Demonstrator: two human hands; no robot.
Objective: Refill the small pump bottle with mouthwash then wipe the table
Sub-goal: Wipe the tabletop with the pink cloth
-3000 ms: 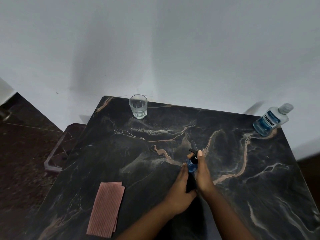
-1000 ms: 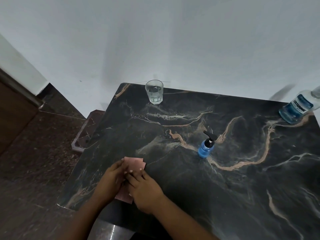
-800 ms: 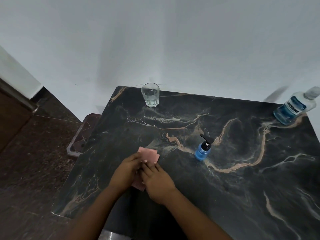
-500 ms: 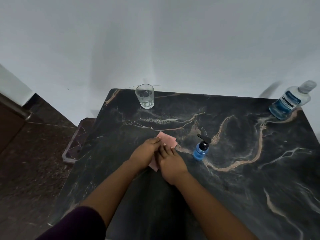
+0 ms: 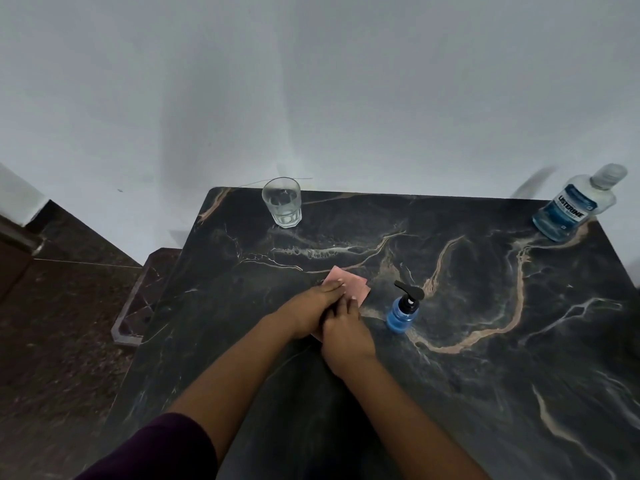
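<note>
While both hands were down at the near-left edge a second ago, the left hand (image 5: 313, 308) and right hand (image 5: 343, 329) now press flat, fingers straight, side by side on the pink cloth (image 5: 349, 284), pushed up to mid-table (image 5: 485, 375). The small pump bottle (image 5: 401, 311) stands just right of the right hand, unmoved. Mouthwash bottle (image 5: 575, 207) sits far right of the hands, glass (image 5: 282, 202) beyond them.

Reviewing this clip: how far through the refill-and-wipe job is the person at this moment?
Refill looks done: the small pump bottle stands capped, blue liquid inside, and the mouthwash bottle sits closed at the far corner. In hand: left hand and right hand press the pink cloth flat on the table. Left: wiping the remaining surface.
</note>
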